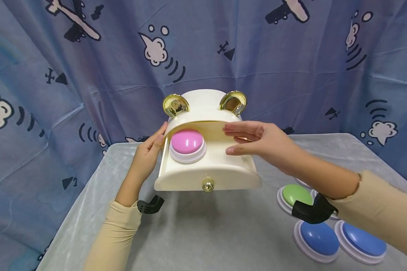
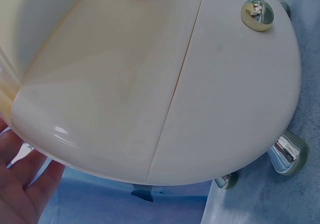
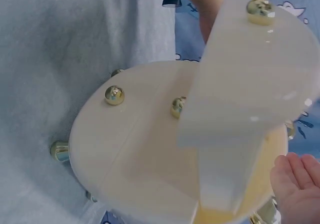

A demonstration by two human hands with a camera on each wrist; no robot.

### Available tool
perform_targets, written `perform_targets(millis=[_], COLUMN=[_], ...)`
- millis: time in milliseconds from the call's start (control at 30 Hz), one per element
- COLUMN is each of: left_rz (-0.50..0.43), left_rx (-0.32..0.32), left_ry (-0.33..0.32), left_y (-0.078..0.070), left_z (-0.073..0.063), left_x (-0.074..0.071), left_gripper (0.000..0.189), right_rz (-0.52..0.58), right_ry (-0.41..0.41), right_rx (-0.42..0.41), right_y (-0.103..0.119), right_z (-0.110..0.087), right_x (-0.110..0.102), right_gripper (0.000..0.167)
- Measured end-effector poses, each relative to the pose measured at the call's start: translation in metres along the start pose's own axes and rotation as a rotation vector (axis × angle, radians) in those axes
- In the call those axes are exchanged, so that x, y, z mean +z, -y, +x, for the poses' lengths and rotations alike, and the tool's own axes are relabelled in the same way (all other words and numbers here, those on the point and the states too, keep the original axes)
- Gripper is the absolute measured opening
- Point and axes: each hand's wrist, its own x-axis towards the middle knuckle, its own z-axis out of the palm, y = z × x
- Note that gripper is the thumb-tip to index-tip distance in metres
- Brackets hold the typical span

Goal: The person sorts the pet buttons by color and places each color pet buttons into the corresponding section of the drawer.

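A white box (image 1: 203, 103) with two gold ears stands on the table. Its upper drawer (image 1: 179, 178) is pulled out and has a gold knob (image 1: 208, 185). Inside, on the left, sits a pink dome button (image 1: 186, 141) with a white base. My left hand (image 1: 145, 158) rests along the box's left side, fingers extended; the left wrist view shows the fingers (image 2: 37, 169) at the curved edge. My right hand (image 1: 257, 140) is at the drawer's right side, fingers straight, thumb apart, nothing between them. In the right wrist view the drawer juts out above a lower front (image 3: 130, 154).
Right of the box lie a green dome button (image 1: 296, 194) and two blue ones, a nearer-left blue button (image 1: 319, 238) and a right blue button (image 1: 364, 239). Others are partly hidden under my right forearm. A patterned blue curtain (image 1: 203, 49) hangs behind the grey-covered table (image 1: 224, 237).
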Motion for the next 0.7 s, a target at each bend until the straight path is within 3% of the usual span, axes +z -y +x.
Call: perform_targets(millis=[267, 700], left_rz=[-0.003, -0.007], left_rx=[0.003, -0.001], left_ry=[-0.008, -0.008], left_y=[0.0, 0.001], left_z=[0.0, 0.0], left_x=[0.0, 0.001], left_gripper=[0.044, 0.044], right_rz=[0.023, -0.111], right_ry=[-0.089, -0.18], right_rx=[-0.005, 0.093], right_y=[-0.017, -0.061], right_z=[-0.022, -0.035], right_x=[-0.024, -0.063], right_gripper=[0.061, 0.06])
